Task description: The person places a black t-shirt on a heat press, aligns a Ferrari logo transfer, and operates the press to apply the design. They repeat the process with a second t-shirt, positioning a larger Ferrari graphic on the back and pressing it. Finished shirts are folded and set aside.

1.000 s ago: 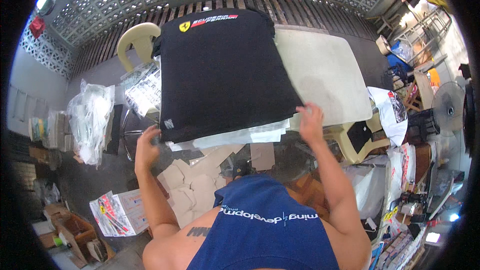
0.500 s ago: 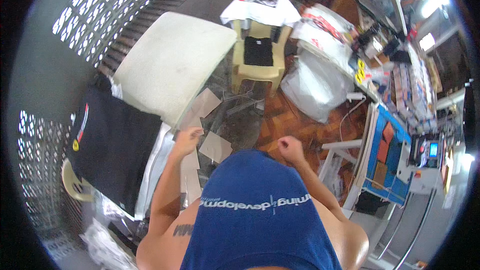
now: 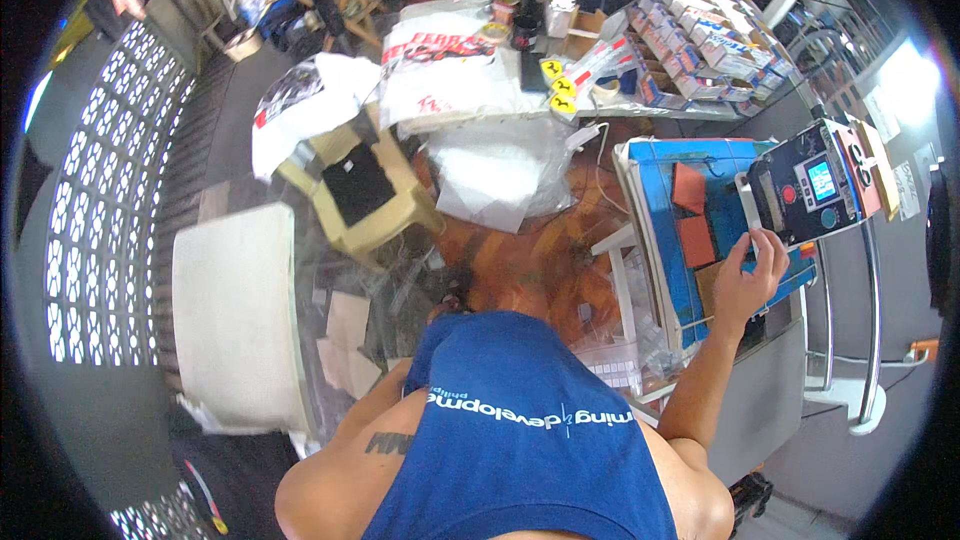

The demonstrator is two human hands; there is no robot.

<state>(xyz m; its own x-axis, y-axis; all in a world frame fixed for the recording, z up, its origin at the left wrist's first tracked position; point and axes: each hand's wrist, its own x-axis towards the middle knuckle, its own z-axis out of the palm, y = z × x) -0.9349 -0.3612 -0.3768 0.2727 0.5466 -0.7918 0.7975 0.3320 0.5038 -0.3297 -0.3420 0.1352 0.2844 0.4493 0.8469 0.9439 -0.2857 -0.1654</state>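
My right hand (image 3: 752,272) is raised at the lower end of the pale handle (image 3: 748,205) of a heat press, its fingers curled around that end. The press's control box (image 3: 808,186) has a lit blue screen, a red button and a round knob. Beneath the hand lies the blue press bed (image 3: 650,210), with two reddish pads (image 3: 696,242) and a brown piece (image 3: 708,285) on it. My left forearm (image 3: 375,395) goes down behind my blue sleeveless shirt, which hides the left hand.
A pale padded board (image 3: 238,320) stands at left, near black cloth (image 3: 240,470). Ahead, a beige plastic chair (image 3: 400,215) bears folded black cloth (image 3: 357,185). White printed shirts (image 3: 440,95) lie on a table beside rows of small boxes (image 3: 690,25). Chrome rails (image 3: 872,340) stand at right.
My view has turned right, toward the press. My right hand has moved from above the floor to the press handle. My left hand, formerly by the padded board, has dropped out of sight.
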